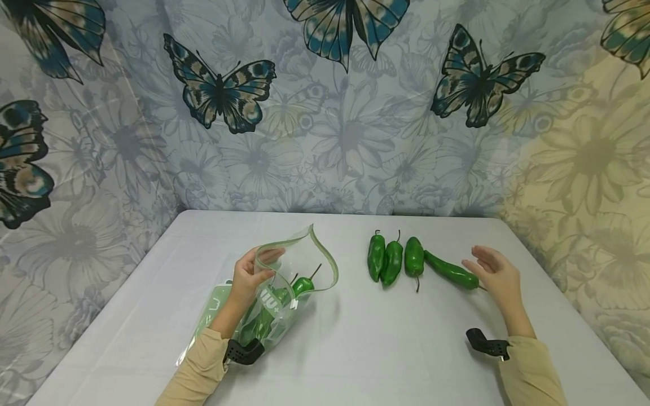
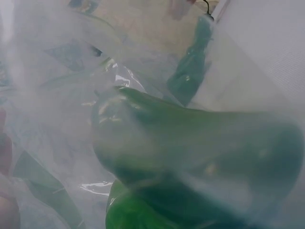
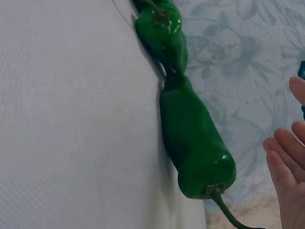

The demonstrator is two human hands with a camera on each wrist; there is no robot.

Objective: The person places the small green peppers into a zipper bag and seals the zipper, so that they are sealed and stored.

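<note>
My left hand (image 1: 250,277) grips the side of a clear zip bag (image 1: 284,316), near its green-edged mouth, which gapes wide. Inside the bag lie green peppers (image 1: 303,285), stems toward the opening; in the left wrist view a pepper (image 2: 190,152) shows hazily through the plastic. Over on the right, my right hand (image 1: 495,276) is held with fingers apart and nothing in them, beside the stem end of a long green pepper (image 1: 452,270). The right wrist view shows this pepper (image 3: 195,138) lying on its side, the fingers (image 3: 286,152) off to its right.
Left of the long pepper, several more green peppers (image 1: 392,262) lie in a row on the white table (image 1: 365,349). A flat green-printed packet (image 1: 215,301) lies under my left forearm. Behind the table hangs a butterfly-patterned cloth (image 1: 350,141).
</note>
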